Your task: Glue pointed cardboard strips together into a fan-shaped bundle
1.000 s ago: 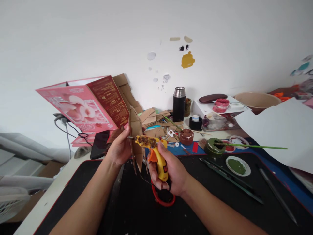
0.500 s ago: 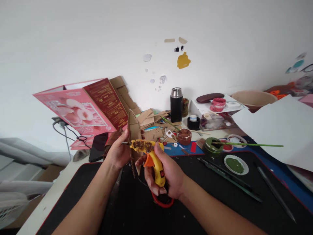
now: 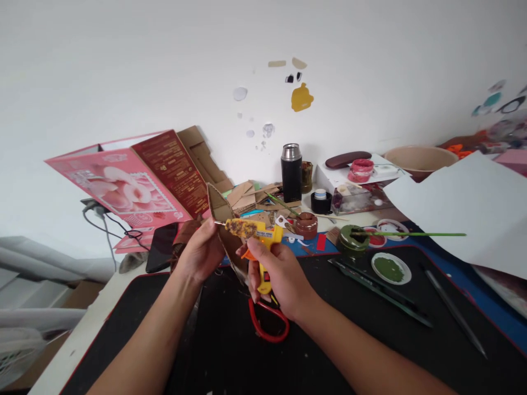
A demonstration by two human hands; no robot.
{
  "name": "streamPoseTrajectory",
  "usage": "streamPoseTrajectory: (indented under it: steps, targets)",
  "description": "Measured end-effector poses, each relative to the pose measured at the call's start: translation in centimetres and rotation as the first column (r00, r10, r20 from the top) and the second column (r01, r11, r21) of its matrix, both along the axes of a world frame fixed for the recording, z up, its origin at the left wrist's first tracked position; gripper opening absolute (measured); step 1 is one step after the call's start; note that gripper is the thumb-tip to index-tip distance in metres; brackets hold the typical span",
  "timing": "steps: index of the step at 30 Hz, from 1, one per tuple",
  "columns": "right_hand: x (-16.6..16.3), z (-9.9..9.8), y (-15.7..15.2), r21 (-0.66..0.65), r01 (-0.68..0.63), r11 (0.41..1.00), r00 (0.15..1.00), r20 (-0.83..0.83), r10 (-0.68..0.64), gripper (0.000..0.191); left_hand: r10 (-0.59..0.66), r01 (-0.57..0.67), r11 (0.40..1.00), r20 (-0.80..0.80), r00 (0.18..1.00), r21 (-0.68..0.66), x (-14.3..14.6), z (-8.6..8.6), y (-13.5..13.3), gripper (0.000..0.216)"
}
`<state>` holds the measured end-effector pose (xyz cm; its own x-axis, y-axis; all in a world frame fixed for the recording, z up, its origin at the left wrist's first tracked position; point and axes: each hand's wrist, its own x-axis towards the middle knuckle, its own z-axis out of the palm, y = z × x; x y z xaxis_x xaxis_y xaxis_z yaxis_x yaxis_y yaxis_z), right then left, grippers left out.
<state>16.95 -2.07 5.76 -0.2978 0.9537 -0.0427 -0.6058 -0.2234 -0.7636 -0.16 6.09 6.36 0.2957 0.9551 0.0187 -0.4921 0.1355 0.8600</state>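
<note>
My right hand [image 3: 282, 274] is wrapped round a yellow hot glue gun [image 3: 265, 235] with an orange trigger and brown-stained barrel. Its metal nozzle points left, at the cardboard piece's near face by my left thumb; whether it touches cannot be made out. My left hand [image 3: 202, 249] grips that folded brown cardboard piece [image 3: 220, 206], which stands on edge with a pointed top. Part of the cardboard is hidden behind the glue gun. Red scissor handles [image 3: 269, 334] show on the black mat below my right hand.
Paint jars, one brown [image 3: 307, 225] and one green [image 3: 353, 240], stand behind the black mat [image 3: 329, 340]. A black thermos [image 3: 291, 175] rises near cardboard scraps [image 3: 247, 195]. At left leans a pink box [image 3: 119, 186]; a white sheet [image 3: 457, 208] juts in at right.
The glue gun has turned and risen slightly, showing its printed side. The cardboard has tilted, its lower end swinging right. More of the red handles shows. The whole view has shifted a little.
</note>
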Motion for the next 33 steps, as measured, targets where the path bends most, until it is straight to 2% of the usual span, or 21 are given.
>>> streamPoseTrajectory:
  steps: [3, 9, 11, 14, 17, 25, 29, 33]
  targets:
    - [0.0, 0.1, 0.1, 0.000, 0.079, 0.997, 0.996, 0.050, -0.079, 0.054, 0.004, -0.005, 0.999, 0.008, 1.000, 0.049, 0.4, 0.1, -0.3, 0.045]
    - [0.1, 0.7, -0.1, 0.038, 0.147, 0.988, 0.979, 0.135, -0.151, 0.053, -0.025, 0.025, 0.999, 0.005, 1.000, 0.036, 0.8, 0.5, -0.9, 0.079]
    - [-0.1, 0.8, -0.3, 0.038, 0.148, 0.988, 0.975, 0.162, -0.152, 0.053, -0.036, 0.036, 0.999, -0.001, 0.999, 0.032, 0.7, 0.4, -0.9, 0.073]
    - [-0.3, 0.9, -0.4, 0.041, 0.132, 0.990, 0.976, 0.171, -0.137, 0.053, -0.053, 0.054, 0.996, -0.022, 0.998, 0.066, 0.6, 0.1, -0.7, 0.053]
    - [-0.3, 0.9, -0.4, 0.036, 0.117, 0.993, 0.977, 0.178, -0.121, 0.051, -0.012, 0.020, 0.991, -0.060, 0.998, 0.132, 0.6, -0.2, -0.3, 0.042]
    - [0.0, 0.7, -0.4, -0.012, 0.109, 0.994, 0.973, 0.205, -0.104, 0.046, 0.145, -0.104, 0.964, -0.154, 0.977, 0.246, 0.6, -1.1, 0.3, 0.052]
    - [-0.2, 0.7, -0.3, -0.006, 0.097, 0.995, 0.973, 0.209, -0.094, 0.044, 0.321, -0.189, 0.886, -0.266, 0.909, 0.424, 0.3, -1.7, 0.8, 0.063]
    - [-0.4, 0.6, -0.3, -0.024, 0.101, 0.995, 0.968, 0.231, -0.092, 0.045, 0.483, -0.155, 0.763, -0.395, 0.782, 0.628, 0.0, -1.7, 1.0, 0.060]
